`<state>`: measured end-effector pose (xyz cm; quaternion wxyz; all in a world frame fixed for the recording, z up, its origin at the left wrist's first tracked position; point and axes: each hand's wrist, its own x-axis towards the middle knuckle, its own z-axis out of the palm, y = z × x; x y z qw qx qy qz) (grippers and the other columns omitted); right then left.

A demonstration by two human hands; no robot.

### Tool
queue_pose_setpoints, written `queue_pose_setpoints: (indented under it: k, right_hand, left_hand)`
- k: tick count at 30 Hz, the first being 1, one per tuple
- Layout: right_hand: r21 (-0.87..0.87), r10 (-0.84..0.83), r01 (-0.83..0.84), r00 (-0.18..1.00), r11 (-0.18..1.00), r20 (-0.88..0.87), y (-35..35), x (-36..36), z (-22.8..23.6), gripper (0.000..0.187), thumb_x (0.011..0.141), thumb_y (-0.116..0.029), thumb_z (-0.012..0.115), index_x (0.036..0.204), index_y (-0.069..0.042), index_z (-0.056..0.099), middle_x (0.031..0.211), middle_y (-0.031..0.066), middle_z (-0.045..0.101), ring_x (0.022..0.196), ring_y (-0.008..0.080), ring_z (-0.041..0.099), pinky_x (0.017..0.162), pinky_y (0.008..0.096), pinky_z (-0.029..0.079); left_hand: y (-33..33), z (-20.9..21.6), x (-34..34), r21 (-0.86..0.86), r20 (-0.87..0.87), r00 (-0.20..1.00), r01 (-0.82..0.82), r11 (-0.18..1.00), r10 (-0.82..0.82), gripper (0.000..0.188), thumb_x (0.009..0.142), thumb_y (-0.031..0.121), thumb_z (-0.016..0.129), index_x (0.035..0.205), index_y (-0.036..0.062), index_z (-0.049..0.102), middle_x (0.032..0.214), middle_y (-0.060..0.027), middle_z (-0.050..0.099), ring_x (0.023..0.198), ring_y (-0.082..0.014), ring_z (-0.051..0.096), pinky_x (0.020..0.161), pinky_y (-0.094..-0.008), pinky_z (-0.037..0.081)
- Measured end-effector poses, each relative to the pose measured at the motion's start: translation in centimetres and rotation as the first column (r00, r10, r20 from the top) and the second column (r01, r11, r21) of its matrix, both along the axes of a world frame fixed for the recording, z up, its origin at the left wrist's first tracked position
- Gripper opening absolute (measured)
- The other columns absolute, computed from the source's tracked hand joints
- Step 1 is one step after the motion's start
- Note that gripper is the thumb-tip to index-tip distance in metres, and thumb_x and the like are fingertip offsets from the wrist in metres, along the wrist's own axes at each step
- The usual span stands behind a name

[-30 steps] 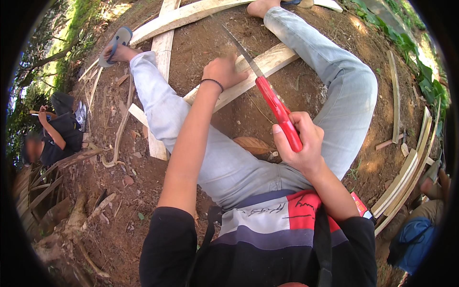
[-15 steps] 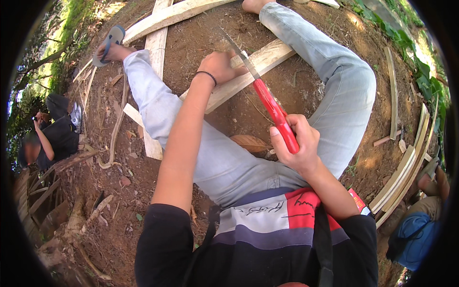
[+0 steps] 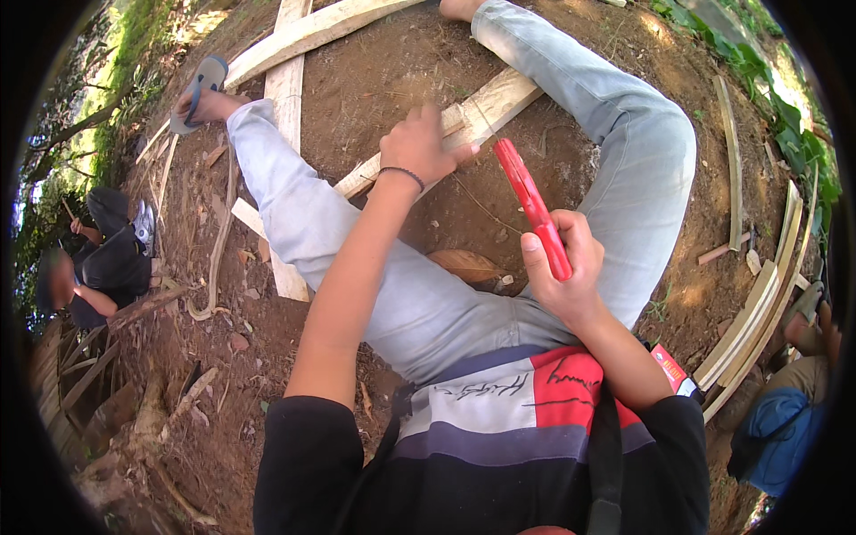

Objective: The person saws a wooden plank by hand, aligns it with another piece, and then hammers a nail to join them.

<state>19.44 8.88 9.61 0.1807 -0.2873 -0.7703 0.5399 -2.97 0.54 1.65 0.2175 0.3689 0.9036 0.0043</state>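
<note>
In my right hand [image 3: 573,267] is the red handle [image 3: 535,209] of a saw, fingers wrapped round it. The saw's blade [image 3: 484,118] shows only as a thin, faint line over the wood. My left hand [image 3: 419,147], with a dark bracelet at the wrist, lies over a narrow wooden strip [image 3: 358,181], fingers on its far side and thumb stretched toward the saw. Its fingertips are smeared by motion. The strip rests along a wider pale plank [image 3: 504,98], which slants between my legs; my left hand hides part of both.
Another plank [image 3: 285,98] crosses a curved board [image 3: 325,36] beyond my left leg. Long wooden strips [image 3: 753,312] lie at the right, near a hammer [image 3: 724,250]. One person [image 3: 116,259] sits at the far left; another person's blue clothing [image 3: 780,437] shows lower right.
The saw's handle has shifted slightly right and nearer, and its blade, plain before, is now barely visible. My left hand has moved right and a little nearer along the wood.
</note>
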Motion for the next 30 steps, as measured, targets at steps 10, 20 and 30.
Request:
queue_pose_setpoints:
  k: [10, 20, 30]
  right_hand:
    - [0.055, 0.102, -0.099, 0.993, 0.994, -0.053, -0.6, -0.5, -0.9, 0.027, 0.084, -0.013, 0.073, 0.096, 0.000, 0.053, 0.066, 0.0091, 0.058, 0.051, 0.0194, 0.058, 0.049, 0.0300, 0.047]
    - [0.070, 0.109, -0.105, 0.992, 0.992, -0.061, -0.6, -0.5, -0.7, 0.026, 0.084, -0.013, 0.072, 0.096, 0.000, 0.053, 0.066, 0.0100, 0.057, 0.051, 0.0211, 0.059, 0.049, 0.0308, 0.047]
    - [0.028, 0.084, -0.084, 0.996, 0.996, -0.027, -1.9, -0.5, 1.5, 0.024, 0.084, -0.012, 0.071, 0.095, 0.001, 0.054, 0.067, 0.0098, 0.058, 0.052, 0.0216, 0.060, 0.050, 0.0316, 0.048]
  left_hand:
    - [0.4, 0.2, -0.1, -0.060, 0.009, 1.000, -0.028, 0.998, 0.029, 0.079, 0.064, 0.067, 0.075, 0.106, 0.0031, 0.056, 0.100, -0.0200, 0.068, 0.090, -0.0359, 0.069, 0.076, -0.0442, 0.056]
    - [0.3, -0.4, -0.2, -0.061, -0.013, 1.000, -0.011, 0.998, 0.010, 0.080, 0.062, 0.067, 0.076, 0.105, 0.0028, 0.056, 0.096, -0.0194, 0.069, 0.087, -0.0355, 0.070, 0.074, -0.0439, 0.056]
    - [-0.1, -1.5, -0.5, -0.049, -0.048, 0.999, -0.002, 0.999, -0.001, 0.075, 0.062, 0.062, 0.078, 0.102, 0.0023, 0.056, 0.095, -0.0197, 0.069, 0.086, -0.0354, 0.070, 0.071, -0.0432, 0.057]
